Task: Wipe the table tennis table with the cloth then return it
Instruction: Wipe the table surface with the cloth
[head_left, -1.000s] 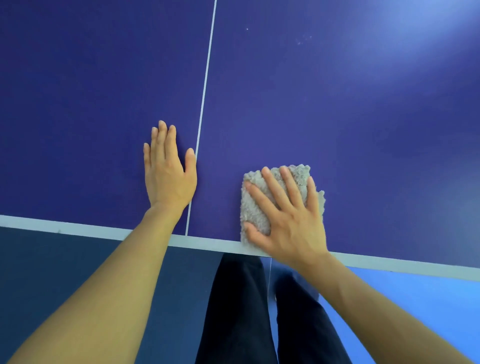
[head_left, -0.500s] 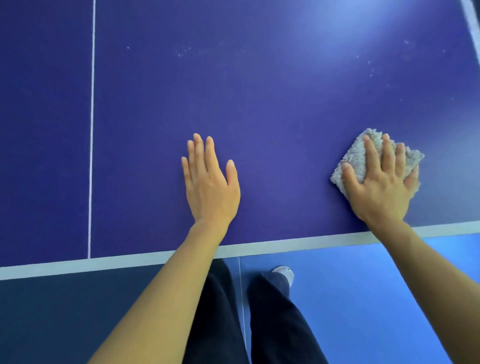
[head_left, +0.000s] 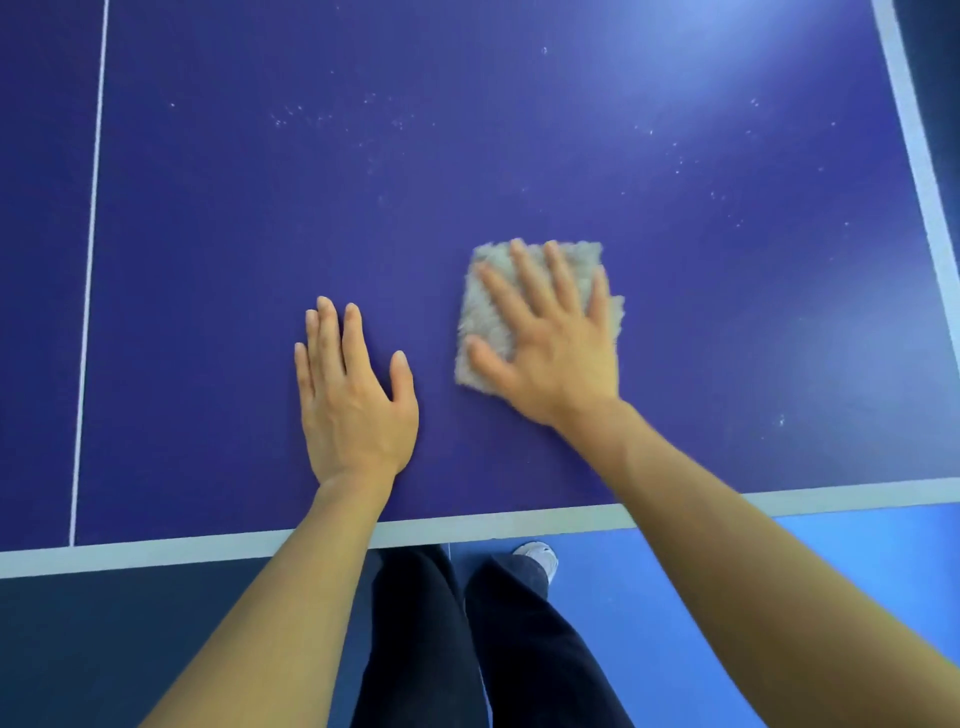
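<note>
A folded grey fluffy cloth (head_left: 480, 317) lies flat on the dark blue table tennis table (head_left: 234, 234). My right hand (head_left: 556, 343) presses down on it with straight, spread fingers, covering most of the cloth. My left hand (head_left: 353, 400) rests flat on the bare table surface just left of the cloth, fingers straight, holding nothing. Both hands are a short way in from the table's near white edge line (head_left: 493, 525).
A thin white centre line (head_left: 88, 260) runs up the table at the left. The table's right white edge (head_left: 919, 171) slants at the far right. Pale dust specks (head_left: 727, 197) dot the surface beyond the cloth. Below the edge are my dark trousers (head_left: 467, 649) and blue floor (head_left: 675, 571).
My right hand slid the cloth out to the right, then back left toward my left hand and a little further from the edge. My left hand stays flat on the table.
</note>
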